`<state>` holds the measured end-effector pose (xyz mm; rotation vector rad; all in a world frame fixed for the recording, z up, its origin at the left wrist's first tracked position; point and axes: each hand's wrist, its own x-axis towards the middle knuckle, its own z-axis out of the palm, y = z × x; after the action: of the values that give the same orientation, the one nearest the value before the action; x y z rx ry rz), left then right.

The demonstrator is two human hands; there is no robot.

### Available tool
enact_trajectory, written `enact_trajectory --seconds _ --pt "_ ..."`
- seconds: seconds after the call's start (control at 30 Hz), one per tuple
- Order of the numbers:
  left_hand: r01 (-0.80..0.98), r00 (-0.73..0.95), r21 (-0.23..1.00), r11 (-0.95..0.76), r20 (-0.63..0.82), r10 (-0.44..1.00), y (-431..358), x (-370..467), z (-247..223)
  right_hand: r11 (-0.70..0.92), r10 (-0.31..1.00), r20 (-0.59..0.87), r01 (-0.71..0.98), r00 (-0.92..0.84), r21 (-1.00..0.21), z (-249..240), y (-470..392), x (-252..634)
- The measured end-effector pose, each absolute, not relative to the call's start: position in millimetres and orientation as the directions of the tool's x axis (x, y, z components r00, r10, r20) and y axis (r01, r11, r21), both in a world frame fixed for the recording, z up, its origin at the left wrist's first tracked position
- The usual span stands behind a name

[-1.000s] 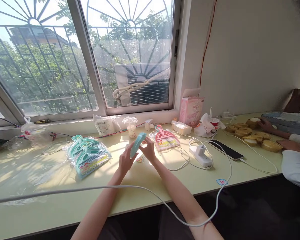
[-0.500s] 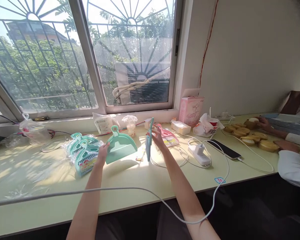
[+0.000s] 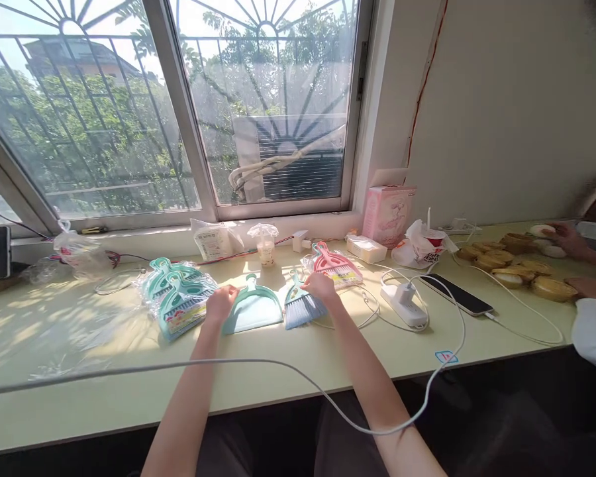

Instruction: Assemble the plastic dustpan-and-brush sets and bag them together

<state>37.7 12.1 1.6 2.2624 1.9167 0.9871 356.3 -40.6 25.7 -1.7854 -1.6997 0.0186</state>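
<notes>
A teal dustpan [image 3: 255,310] lies on the pale table, its handle pointing to the window. My left hand [image 3: 221,303] grips its left edge. Just right of it is a small teal brush [image 3: 302,309] with blue-grey bristles toward me; my right hand [image 3: 321,287] has its fingers closed on the brush's right side. Left of my left hand lie several wrapped teal brush-and-dustpan sets [image 3: 181,298]. Behind my right hand is a wrapped pink set [image 3: 335,264].
A white cable [image 3: 273,361] crosses in front of my forearms. To the right are a power strip [image 3: 404,306], a black phone [image 3: 455,294] and another person's hands by round wooden pieces [image 3: 551,288]. A lidded cup [image 3: 265,245] stands near the window.
The dustpan has come down flat onto the table. The brush, seen edge-on and upright before, is now lowered with its broad face showing. Both hands have moved down with them.
</notes>
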Motion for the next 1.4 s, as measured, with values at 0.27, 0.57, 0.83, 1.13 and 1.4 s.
enact_trajectory --seconds 0.27,0.57,0.83,1.13,1.4 --pt "0.951 0.188 0.095 -0.294 0.576 0.795 -4.7 53.2 7.5 -0.008 0.913 0.389 0.960 0.121 -0.280 24.7 -44.1 346.6" --pt "0.865 -0.031 0.444 -0.234 0.512 0.859 2.4 47.6 14.2 0.123 0.870 0.477 0.878 0.129 -0.462 28.7 -39.7 357.3" --pt "0.373 -0.320 0.845 -0.383 0.505 0.802 3.9 41.2 32.8 0.401 0.915 0.400 0.018 -0.057 -0.916 53.4 -48.2 345.0" --pt "0.074 0.268 0.921 -0.384 0.352 0.897 -22.4 94.4 30.8 0.441 0.803 0.535 0.342 0.262 -0.830 33.3 -52.5 290.1" --pt "0.088 0.265 0.892 -0.443 0.407 0.874 -27.0 101.8 30.7 0.427 0.695 0.648 0.546 0.312 -0.721 29.2 -49.0 295.6"
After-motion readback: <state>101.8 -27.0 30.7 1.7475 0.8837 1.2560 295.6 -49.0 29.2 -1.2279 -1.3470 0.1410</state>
